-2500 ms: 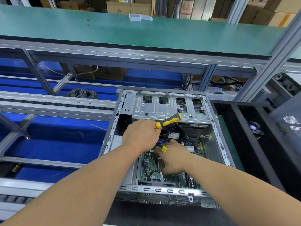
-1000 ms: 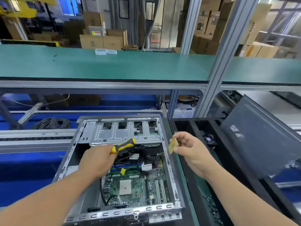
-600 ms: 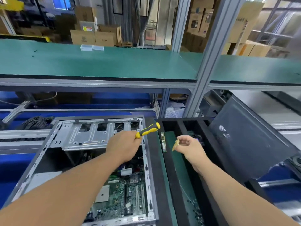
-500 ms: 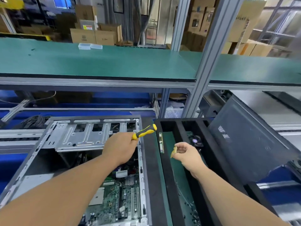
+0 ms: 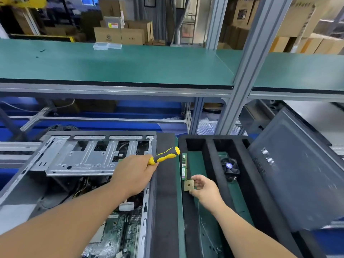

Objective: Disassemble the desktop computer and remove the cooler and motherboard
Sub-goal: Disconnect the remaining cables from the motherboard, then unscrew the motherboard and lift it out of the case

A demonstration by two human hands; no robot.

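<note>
Processor chip [image 5: 188, 185] pinched in right grip [image 5: 204, 189]; screwdriver [image 5: 165, 155] in left grip [image 5: 136, 173].

head-worn view, looking forward and down, close over workbench [image 5: 115, 71]

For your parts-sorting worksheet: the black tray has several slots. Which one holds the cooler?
The right slot: the cooler sits at its far end. The left slot holds a memory stick, and there the right hand pinches a chip.
</note>
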